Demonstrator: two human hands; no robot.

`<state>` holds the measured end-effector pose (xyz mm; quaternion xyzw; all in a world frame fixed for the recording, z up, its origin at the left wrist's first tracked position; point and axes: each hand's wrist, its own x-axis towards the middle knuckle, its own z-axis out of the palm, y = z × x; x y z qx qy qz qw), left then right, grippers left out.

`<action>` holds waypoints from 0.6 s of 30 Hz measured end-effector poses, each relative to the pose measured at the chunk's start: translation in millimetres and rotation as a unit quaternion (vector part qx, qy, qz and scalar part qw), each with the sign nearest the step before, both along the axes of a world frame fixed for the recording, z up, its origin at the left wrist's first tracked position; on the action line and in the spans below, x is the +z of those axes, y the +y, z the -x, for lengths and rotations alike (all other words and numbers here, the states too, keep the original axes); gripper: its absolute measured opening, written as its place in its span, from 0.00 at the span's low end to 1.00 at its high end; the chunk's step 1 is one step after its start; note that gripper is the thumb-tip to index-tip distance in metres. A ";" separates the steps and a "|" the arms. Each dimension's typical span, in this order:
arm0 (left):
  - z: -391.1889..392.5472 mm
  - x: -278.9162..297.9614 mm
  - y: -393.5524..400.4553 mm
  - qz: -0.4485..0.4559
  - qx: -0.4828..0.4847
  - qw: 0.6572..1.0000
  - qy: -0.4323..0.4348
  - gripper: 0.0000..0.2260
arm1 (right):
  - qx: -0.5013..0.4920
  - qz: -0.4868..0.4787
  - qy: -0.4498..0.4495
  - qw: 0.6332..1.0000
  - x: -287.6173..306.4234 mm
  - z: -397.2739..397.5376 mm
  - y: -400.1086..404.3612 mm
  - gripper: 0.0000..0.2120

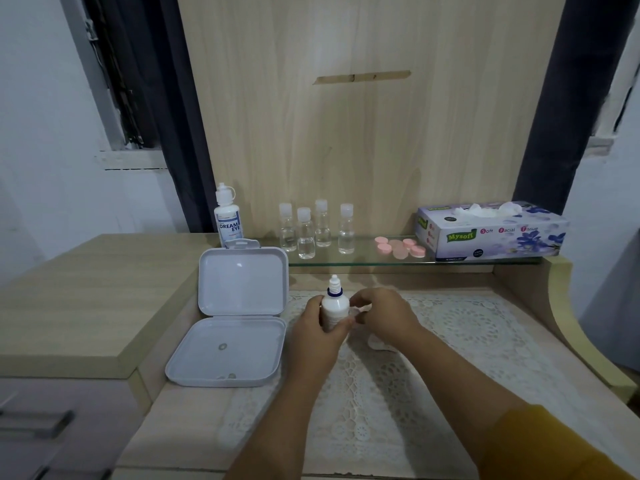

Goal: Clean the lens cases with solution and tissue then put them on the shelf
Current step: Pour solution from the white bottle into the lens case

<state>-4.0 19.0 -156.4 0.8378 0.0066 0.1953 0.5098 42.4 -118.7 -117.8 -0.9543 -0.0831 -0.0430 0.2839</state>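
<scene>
Left hand [320, 329] grips an upright small white plastic solution bottle [334, 308]; right hand [382, 315] pinches a clear lens case [356, 311] beside it, over the lace mat [467, 327], near the open white box [235, 317] on the left.

The small bottle [334, 308] at frame centre is half covered by the left hand [320, 329], so its label cannot be read. The right hand [382, 315] pinches something small and clear whose shape is too hidden to tell. A pale scrap [378, 342] lies partly under the right wrist. The drawer handles [38, 422] at lower left are blurred and cut by the edge. Three tiny things in the open case [227, 351] are too small to name.
</scene>
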 end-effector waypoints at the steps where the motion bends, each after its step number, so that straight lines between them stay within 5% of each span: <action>1: 0.0 -0.4 0.4 0.000 -0.001 1.000 0.002 0.19 | 0.000 -0.014 0.002 1.000 2.3 0.5 -3.7 0.16; 13: -1.2 1.4 -0.4 0.023 -0.018 0.999 0.021 0.20 | -0.089 -0.246 0.021 0.965 -2.6 63.9 -60.1 0.01; 18: 0.9 1.4 -1.1 0.043 -0.054 0.997 0.015 0.22 | -0.098 -0.190 0.040 0.976 -28.3 69.6 -51.3 0.24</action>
